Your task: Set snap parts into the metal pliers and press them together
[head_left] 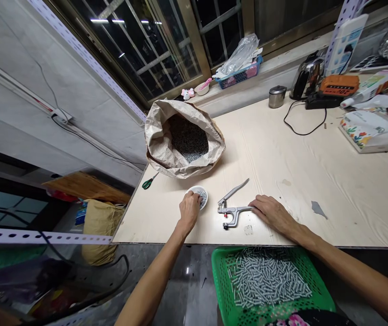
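Observation:
My left hand (190,210) reaches over the near-left rim of a small white bowl (205,191) that holds small silvery metal parts. Its fingers are drawn together at the parts; what is between them, if anything, is hidden. On the tabletop lie grey metal snap pliers (236,213) with a spring and a red piece near the jaw, handles spread apart. The fingers of my right hand (272,214) close on the end of the lower handle. Below the table edge, a green plastic basket (218,283) holds many silvery metal pieces (268,278).
An open paper-lined sack (156,131) full of dark metal pieces stands behind the bowl. Green-handled scissors (148,183) lie near the table's left edge. At the back right are a metal canister (277,97), an orange-and-black device (339,86) and a tissue pack (366,129).

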The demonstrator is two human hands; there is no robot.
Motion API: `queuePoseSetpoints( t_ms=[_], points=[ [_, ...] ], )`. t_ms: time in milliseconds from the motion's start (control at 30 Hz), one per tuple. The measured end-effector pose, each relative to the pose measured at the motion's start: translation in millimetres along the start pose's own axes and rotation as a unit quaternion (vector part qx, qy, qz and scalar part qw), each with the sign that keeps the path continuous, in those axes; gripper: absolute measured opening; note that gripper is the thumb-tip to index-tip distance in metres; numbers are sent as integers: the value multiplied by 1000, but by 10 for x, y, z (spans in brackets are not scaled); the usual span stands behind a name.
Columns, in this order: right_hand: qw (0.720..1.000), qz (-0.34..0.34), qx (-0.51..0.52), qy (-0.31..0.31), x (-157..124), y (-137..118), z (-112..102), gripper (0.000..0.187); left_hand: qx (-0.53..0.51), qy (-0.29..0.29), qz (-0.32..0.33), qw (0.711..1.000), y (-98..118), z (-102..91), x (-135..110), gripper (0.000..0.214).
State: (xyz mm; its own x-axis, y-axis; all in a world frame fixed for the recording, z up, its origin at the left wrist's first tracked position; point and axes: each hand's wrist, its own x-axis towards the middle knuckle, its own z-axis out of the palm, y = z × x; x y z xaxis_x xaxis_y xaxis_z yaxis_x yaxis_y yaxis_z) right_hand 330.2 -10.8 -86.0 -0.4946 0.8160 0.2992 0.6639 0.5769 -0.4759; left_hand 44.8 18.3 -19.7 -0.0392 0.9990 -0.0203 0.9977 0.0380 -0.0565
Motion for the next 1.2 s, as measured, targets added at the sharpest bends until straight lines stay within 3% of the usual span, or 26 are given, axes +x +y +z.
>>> queuePoseSetpoints(
  t_ms=[200,300,467,600,700,800,933,1033,1200],
  points=[
    [1000,-7,-5,13,-2,6,5,18,-22,10,-40,999,52,34,29,24],
    [1000,-4,-6,12,-1,4,4,17,-106,43,-72,991,37,-25,24,20],
    [1000,-6,-10,11,-2,13,16,20,-281,77,-83,953,-31,-140,-80,20],
    [1000,-7,-12,12,-2,32,37,20,-329,58,-118,935,-124,-125,-105,19],
    [1000,-1,-8,7,5,30,33,19,-412,20,-149,899,-107,-131,-142,24],
    [1000,-9,-14,12,8,13,8,19,-493,-77,-133,857,82,-149,-283,29],
    [996,-55,-61,35,-4,-19,-29,20,-516,-167,-131,830,378,-64,-505,32],
    [987,-86,-114,68,-17,-55,-52,21,-513,-169,-147,829,432,59,-569,33],
    [966,-126,-185,131,-24,-130,-94,25,-474,-149,-132,858,369,152,-602,38]
  ],
)
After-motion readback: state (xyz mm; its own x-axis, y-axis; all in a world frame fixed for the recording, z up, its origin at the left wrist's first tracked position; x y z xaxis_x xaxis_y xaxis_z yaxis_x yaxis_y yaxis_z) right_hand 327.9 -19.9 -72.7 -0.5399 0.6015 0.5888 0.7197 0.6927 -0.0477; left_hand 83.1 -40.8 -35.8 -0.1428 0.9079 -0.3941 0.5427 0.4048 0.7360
